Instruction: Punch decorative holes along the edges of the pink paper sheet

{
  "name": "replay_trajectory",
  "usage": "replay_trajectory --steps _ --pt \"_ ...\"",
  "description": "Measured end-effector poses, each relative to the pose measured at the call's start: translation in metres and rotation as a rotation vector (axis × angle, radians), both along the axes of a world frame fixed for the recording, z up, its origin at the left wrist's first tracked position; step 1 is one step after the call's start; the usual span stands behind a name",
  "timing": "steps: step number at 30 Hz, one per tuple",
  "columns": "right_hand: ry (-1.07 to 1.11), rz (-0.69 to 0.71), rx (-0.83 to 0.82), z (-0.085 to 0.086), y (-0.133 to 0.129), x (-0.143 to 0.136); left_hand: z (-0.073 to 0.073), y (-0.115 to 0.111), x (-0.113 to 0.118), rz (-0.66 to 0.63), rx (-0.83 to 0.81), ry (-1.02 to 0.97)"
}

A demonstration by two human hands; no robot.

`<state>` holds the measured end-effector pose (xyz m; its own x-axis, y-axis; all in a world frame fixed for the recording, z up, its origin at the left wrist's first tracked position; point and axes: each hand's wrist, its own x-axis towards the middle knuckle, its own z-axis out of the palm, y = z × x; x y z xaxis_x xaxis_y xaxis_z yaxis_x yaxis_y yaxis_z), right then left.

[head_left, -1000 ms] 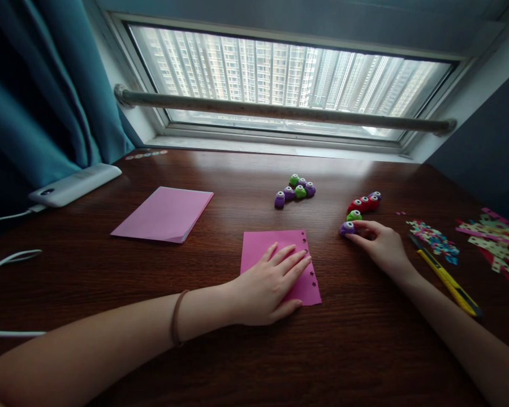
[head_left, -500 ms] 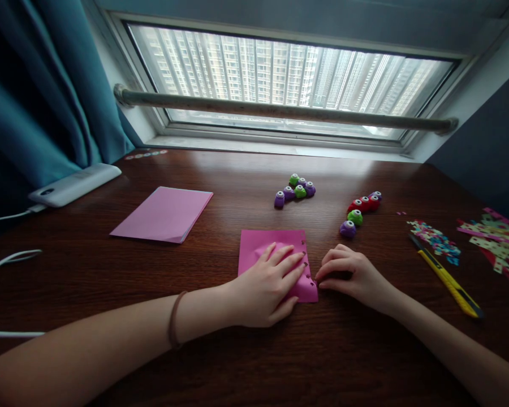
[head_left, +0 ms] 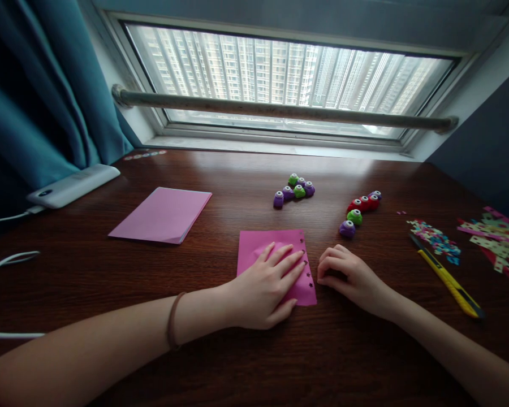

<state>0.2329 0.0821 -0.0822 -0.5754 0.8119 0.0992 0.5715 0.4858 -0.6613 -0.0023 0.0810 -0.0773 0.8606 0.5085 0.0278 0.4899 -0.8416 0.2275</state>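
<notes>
My left hand [head_left: 265, 288] lies flat on a magenta sheet of paper [head_left: 246, 249], its fingers spread. Along the sheet's right edge runs a row of small star-shaped holes, some of them covered by my fingers. Just right of that edge rests my right hand [head_left: 350, 274], with its fingers curled and the thumb and index tips together in a pinch. A small gap separates these fingertips from the paper. Whether anything is between them is hidden. Beyond the right hand stands a purple craft punch [head_left: 346, 228], nearest to it, with a green punch [head_left: 354, 216] behind.
Several red punches [head_left: 363, 203] and another group of purple and green punches [head_left: 299, 191] stand farther back. To the right lie a yellow utility knife [head_left: 449, 282], tiny paper cutouts [head_left: 436, 240] and punched strips [head_left: 498, 249]. Pink paper [head_left: 161, 215] and a white device [head_left: 74, 185] lie left.
My right fingertips have drawn back slightly from the paper's right edge, and its lower right corner has shifted a little toward me. My left hand stays pressed on the sheet.
</notes>
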Motion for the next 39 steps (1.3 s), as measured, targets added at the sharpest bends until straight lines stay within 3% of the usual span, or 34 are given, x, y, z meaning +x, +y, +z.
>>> replay_trajectory --steps 2,5,9,11,15,18,22,31,39 --pt "0.034 -0.073 -0.013 0.002 0.006 0.008 0.0 0.0 0.0 -0.002 -0.002 0.009" --pt "-0.001 -0.347 0.06 0.008 0.021 0.032 -0.001 0.001 0.0 -0.005 -0.013 0.02" --pt "-0.372 -0.754 0.417 0.018 0.043 0.084 -0.002 0.001 -0.001 -0.01 -0.024 0.029" --pt "-0.516 -0.859 0.472 0.02 0.051 0.113 -0.003 0.001 -0.001 -0.012 -0.026 0.029" --pt "-0.704 -1.116 0.391 0.017 0.058 0.161 -0.002 0.001 -0.002 -0.017 -0.02 0.017" --pt "-0.743 -1.274 0.276 0.016 0.059 0.183 -0.003 0.001 -0.003 -0.017 -0.017 0.005" --pt "-0.726 -1.371 0.192 0.017 0.059 0.196 -0.004 0.001 -0.003 -0.015 -0.017 -0.013" --pt "-0.712 -1.425 -0.033 0.016 0.058 0.208 -0.002 0.0 -0.004 -0.017 -0.03 -0.039" --pt "-0.72 -1.391 -0.024 0.01 0.056 0.209 0.003 0.003 -0.004 -0.026 -0.057 0.028"
